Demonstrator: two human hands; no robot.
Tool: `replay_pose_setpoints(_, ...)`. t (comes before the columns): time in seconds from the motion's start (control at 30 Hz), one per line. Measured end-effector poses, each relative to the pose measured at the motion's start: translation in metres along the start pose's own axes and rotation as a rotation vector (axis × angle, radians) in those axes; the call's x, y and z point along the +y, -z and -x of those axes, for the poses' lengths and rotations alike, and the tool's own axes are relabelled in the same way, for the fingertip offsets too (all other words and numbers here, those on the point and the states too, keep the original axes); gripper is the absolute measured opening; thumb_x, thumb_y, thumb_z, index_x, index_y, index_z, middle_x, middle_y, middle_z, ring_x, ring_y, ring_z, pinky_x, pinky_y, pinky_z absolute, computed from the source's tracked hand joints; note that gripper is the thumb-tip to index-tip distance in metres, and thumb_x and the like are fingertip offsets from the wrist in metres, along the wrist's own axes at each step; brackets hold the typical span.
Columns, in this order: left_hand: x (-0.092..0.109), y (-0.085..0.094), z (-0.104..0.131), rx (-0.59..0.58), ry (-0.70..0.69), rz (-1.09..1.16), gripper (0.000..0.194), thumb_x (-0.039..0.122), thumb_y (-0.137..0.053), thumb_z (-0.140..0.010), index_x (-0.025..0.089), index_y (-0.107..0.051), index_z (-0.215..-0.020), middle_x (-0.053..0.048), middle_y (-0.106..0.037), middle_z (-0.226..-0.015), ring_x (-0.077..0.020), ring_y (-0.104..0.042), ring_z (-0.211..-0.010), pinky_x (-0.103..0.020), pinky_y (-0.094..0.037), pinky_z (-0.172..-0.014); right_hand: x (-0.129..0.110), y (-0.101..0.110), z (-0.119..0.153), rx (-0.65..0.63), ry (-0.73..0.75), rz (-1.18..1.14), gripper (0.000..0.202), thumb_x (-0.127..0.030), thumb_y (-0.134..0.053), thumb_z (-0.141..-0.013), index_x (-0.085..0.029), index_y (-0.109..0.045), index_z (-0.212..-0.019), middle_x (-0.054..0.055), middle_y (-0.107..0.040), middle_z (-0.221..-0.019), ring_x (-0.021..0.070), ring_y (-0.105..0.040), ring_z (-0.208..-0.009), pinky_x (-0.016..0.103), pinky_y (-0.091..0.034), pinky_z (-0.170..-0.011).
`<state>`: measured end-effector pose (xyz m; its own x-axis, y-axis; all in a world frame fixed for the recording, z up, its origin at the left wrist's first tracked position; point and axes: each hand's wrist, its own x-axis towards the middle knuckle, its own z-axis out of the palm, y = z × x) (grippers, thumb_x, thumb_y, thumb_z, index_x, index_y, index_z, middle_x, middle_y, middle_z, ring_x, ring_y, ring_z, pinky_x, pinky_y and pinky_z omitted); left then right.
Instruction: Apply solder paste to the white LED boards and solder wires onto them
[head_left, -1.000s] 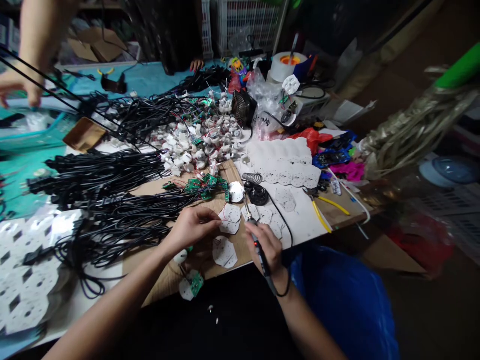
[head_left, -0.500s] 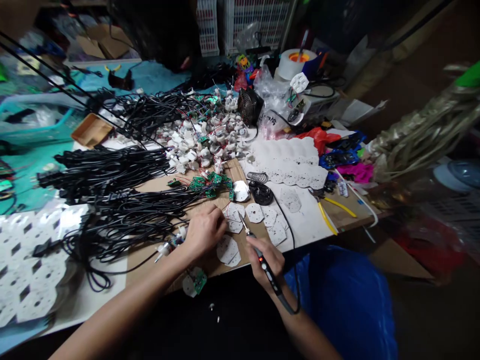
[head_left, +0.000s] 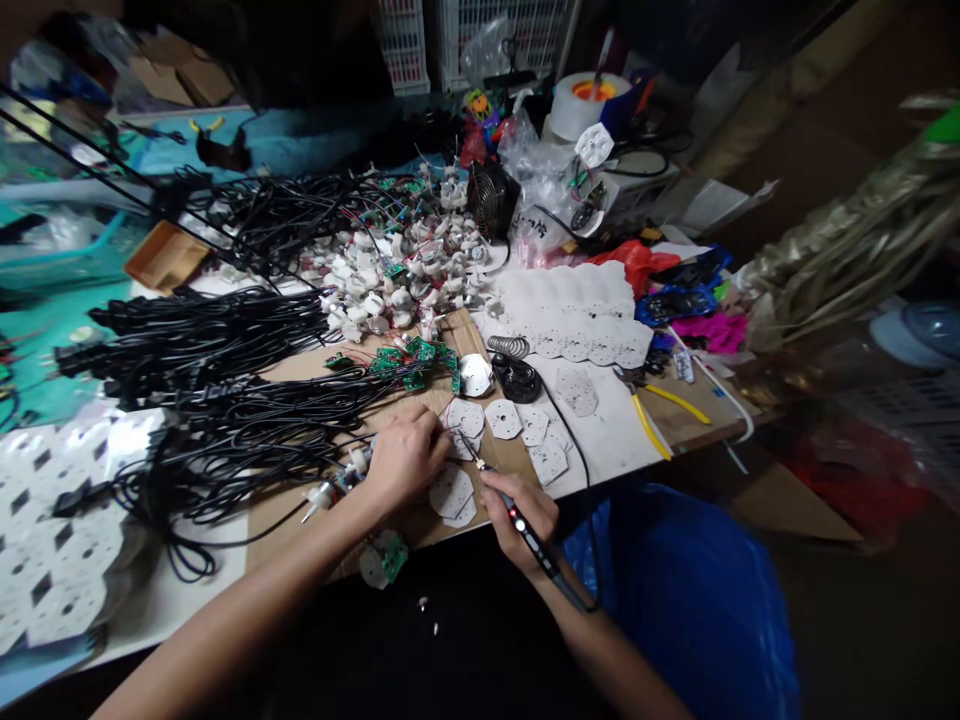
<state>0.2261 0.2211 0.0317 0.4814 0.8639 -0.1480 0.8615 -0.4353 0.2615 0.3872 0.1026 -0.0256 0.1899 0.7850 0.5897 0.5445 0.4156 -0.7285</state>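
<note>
My right hand is closed around a soldering iron with a small red light on its handle. The iron's tip points left and reaches over a white perforated circuit board, close to my left fingertips. My left hand is closed, its fingers curled at that board's left edge. A thin reddish wire shows near these fingertips; what they pinch is hidden. More white boards lie to the right and another pair lies just below. Green circuit boards with wires sit behind my left hand.
Bundled black cables cover the left side. Behind lies a heap of white plug parts. A solder wire coil, a stand, yellow-handled pliers and a small fan are about. A blue bag hangs below the table's edge.
The soldering iron's tip has moved a little left and down, nearer my left fingertips. My left hand stays almost in place. The whole view has shifted slightly.
</note>
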Motion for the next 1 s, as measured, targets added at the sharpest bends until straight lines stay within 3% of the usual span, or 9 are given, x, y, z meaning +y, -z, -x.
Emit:
replay_pose_setpoints(0.27,0.0009,0.0003,0.0001,0.001,0.001,0.007,0.023,0.030,-0.047,-0.095,0.018,-0.064,-0.085,-0.007,-0.066,-0.091,-0.0218,-0.062,-0.082,-0.034,-0.043,-0.075,0.0000,0.0013,0.0023,-0.044,-0.034,-0.005,0.029,-0.011,-0.062,-0.089,-0.020,-0.069,-0.115,0.005,-0.078,-0.093,0.0170,-0.075,-0.081,0.027,-0.063,-0.075)
replay_pose_setpoints(0.57,0.0006,-0.0017,-0.0005,0.010,-0.020,-0.012,0.021,0.030,-0.049,-0.094,0.018,-0.063,-0.084,-0.008,-0.066,-0.090,-0.0229,-0.063,-0.083,-0.035,-0.042,-0.076,-0.0035,0.0045,-0.0023,-0.101,-0.041,-0.003,0.029,-0.009,-0.061,-0.089,-0.020,-0.068,-0.115,0.004,-0.077,-0.088,0.0162,-0.074,-0.076,0.027,-0.062,-0.073)
replay_pose_setpoints(1.0,0.0002,-0.0025,-0.0014,-0.012,-0.028,-0.001,0.021,0.030,-0.050,-0.092,0.018,-0.063,-0.083,-0.008,-0.068,-0.090,-0.0227,-0.063,-0.084,-0.036,-0.041,-0.077,-0.0013,0.0009,-0.0021,-0.067,-0.036,0.012,0.028,-0.009,-0.062,-0.088,-0.021,-0.069,-0.113,0.005,-0.078,-0.090,0.0161,-0.075,-0.076,0.027,-0.063,-0.073)
